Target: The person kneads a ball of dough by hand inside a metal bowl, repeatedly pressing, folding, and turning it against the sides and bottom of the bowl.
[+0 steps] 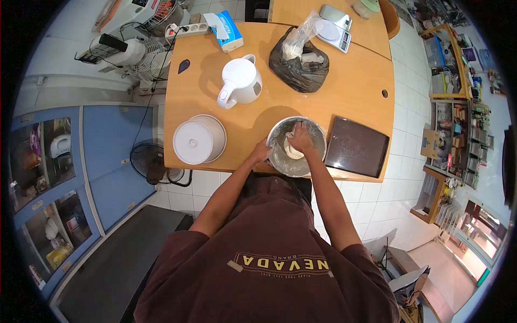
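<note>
A metal mixing bowl sits at the table's front edge, its inside smeared with flour or dough. Pale dough lies in it as a soft lump. My left hand grips the bowl's left rim. Inside the bowl, my right hand has its fingers curled into the dough, and part of the lump is hidden under it. Just right of the bowl is a dark rectangular baking tray. A white lidded container stands to the left.
Farther back on the wooden table are a white electric kettle, a black plastic bag holding a clear bag, a kitchen scale, a blue tissue box and a power strip. A black fan is beside the table's left edge.
</note>
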Demonstrator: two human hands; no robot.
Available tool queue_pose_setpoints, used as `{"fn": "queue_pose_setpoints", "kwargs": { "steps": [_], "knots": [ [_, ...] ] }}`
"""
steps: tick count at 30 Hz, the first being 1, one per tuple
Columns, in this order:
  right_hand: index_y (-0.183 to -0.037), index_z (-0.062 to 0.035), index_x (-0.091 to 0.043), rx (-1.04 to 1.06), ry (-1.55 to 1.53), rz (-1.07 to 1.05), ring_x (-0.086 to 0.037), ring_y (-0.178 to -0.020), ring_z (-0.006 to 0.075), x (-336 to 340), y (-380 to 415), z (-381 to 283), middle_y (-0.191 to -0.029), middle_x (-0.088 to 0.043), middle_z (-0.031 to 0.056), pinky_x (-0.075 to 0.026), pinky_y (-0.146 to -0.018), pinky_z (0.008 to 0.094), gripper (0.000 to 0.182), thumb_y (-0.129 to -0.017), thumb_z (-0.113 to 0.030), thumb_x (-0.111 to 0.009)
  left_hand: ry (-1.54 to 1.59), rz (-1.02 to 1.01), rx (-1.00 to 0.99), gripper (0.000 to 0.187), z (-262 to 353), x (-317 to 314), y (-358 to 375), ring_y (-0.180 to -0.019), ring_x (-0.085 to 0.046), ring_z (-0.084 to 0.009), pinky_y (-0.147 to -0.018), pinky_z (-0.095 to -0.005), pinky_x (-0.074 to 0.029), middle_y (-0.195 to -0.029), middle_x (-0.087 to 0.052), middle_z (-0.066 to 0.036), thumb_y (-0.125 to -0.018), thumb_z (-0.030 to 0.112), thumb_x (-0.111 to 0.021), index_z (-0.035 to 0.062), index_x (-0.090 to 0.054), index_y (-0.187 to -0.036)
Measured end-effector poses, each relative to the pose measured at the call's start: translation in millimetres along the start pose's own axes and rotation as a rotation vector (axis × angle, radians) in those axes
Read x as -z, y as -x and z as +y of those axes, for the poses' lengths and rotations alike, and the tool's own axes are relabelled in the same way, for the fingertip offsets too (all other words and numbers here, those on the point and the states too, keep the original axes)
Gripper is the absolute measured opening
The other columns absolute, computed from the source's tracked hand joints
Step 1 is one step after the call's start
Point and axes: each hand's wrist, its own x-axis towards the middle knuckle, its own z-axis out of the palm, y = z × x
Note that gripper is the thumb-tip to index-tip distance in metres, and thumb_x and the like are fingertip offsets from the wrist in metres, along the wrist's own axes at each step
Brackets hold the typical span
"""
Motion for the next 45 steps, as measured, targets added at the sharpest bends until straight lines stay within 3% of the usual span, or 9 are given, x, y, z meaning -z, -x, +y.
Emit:
{"fn": "queue_pose_setpoints", "kwargs": {
  "steps": [3, 6, 9, 15, 21, 27, 33, 36, 45],
  "knots": [
    [-0.122, -0.0084, -0.049, 0.023, 0.154, -0.290, -0.043, -0.127, 0.0492, 24.6, 2.8, -23.7, -0.131, -0.044, 0.0335, -0.041, -0.103, 0.0560, 0.062, -0.072, -0.035, -0.074, -0.028, 0.041, -0.035, 0.062, -4.0, -0.9, -3.2, -0.122, -0.053, -0.0337, -0.105, -0.0400, -0.038, -0.130, -0.057, -0.022, -0.077, 0.002, -0.060, 0.0015, -0.045, -0.137],
    [-0.119, -0.0086, -0.050, 0.250, 0.365, -0.361, -0.043, -0.127, 0.0489, 24.7, 2.4, -25.3, -0.130, -0.047, 0.0302, -0.040, -0.104, 0.0547, 0.063, -0.067, -0.030, -0.078, -0.041, 0.029, 0.003, 0.062, -2.3, 0.8, -2.0, -0.119, -0.055, -0.0351, -0.102, -0.0407, -0.041, -0.127, -0.059, -0.022, -0.076, 0.005, -0.062, 0.0022, -0.047, -0.136],
    [-0.116, -0.0123, -0.051, 0.279, 0.204, -0.398, -0.046, -0.121, 0.0486, 40.5, 2.0, -32.7, -0.124, -0.053, 0.0250, -0.038, -0.104, 0.0536, 0.062, -0.063, -0.025, -0.081, -0.100, 0.089, -0.085, 0.059, 1.3, -0.5, -1.4, -0.115, -0.058, -0.0349, -0.099, -0.0416, -0.044, -0.123, -0.062, -0.021, -0.077, 0.007, -0.062, 0.0031, -0.049, -0.134],
    [-0.111, -0.0115, -0.051, 0.372, 0.038, -0.352, -0.044, -0.123, 0.0448, 38.2, -9.7, -19.1, -0.124, -0.050, 0.0205, -0.037, -0.106, 0.0498, 0.058, -0.061, -0.020, -0.078, 0.029, 0.002, 0.003, 0.054, -6.7, 6.9, -6.7, -0.112, -0.060, -0.0289, -0.095, -0.0393, -0.047, -0.126, -0.060, -0.019, -0.086, 0.000, -0.053, 0.0037, -0.043, -0.139],
    [-0.121, -0.0122, -0.048, 0.444, 0.194, -0.100, -0.034, -0.133, 0.0407, 42.1, 37.0, -34.1, -0.136, -0.043, 0.0193, -0.026, -0.109, 0.0612, 0.055, -0.071, -0.019, -0.071, 0.010, 0.171, 0.034, 0.051, 29.0, 0.2, 12.0, -0.111, -0.062, -0.0317, -0.094, -0.0413, -0.047, -0.119, -0.064, -0.020, -0.085, 0.003, -0.056, 0.0055, -0.049, -0.135],
    [-0.154, -0.0227, -0.020, 0.343, 0.576, -0.140, -0.014, -0.144, 0.0439, 35.8, 86.5, -31.6, -0.157, -0.019, 0.0164, -0.009, -0.108, 0.0747, 0.076, -0.089, -0.032, -0.059, -0.179, 0.187, -0.086, 0.056, 21.5, 2.2, 6.9, -0.107, -0.064, -0.0341, -0.088, -0.0422, -0.052, -0.119, -0.063, -0.024, -0.085, 0.002, -0.056, 0.0072, -0.044, -0.140],
    [-0.156, -0.0288, -0.009, 0.236, 0.498, -0.185, 0.002, -0.146, 0.0473, 10.6, 100.4, -16.4, -0.162, 0.001, 0.0139, -0.006, -0.107, 0.0754, 0.070, -0.098, -0.054, -0.038, -0.002, 0.126, 0.141, 0.060, 26.1, 1.1, 9.2, -0.109, -0.061, -0.0399, -0.095, -0.0425, -0.048, -0.120, -0.062, -0.026, -0.083, 0.003, -0.058, 0.0065, -0.042, -0.141],
    [-0.156, -0.0303, -0.008, 0.210, 0.496, -0.139, 0.004, -0.145, 0.0494, -7.2, 88.0, -12.7, -0.162, 0.006, 0.0126, -0.004, -0.106, 0.0766, 0.070, -0.097, -0.057, -0.036, 0.041, 0.128, 0.007, 0.059, -23.0, 0.9, -9.0, -0.112, -0.059, -0.0404, -0.097, -0.0424, -0.046, -0.122, -0.061, -0.025, -0.082, 0.004, -0.061, 0.0043, -0.043, -0.139],
    [-0.155, -0.0307, 0.000, -0.042, 0.430, -0.281, 0.005, -0.144, 0.0512, -8.6, 43.3, -40.5, -0.162, 0.012, 0.0124, -0.008, -0.102, 0.0806, 0.089, -0.090, -0.055, -0.055, -0.126, 0.110, -0.056, 0.057, 3.9, 1.0, 6.5, -0.114, -0.059, -0.0361, -0.099, -0.0410, -0.044, -0.124, -0.060, -0.023, -0.083, 0.004, -0.060, 0.0024, -0.043, -0.137]
  ]
}}
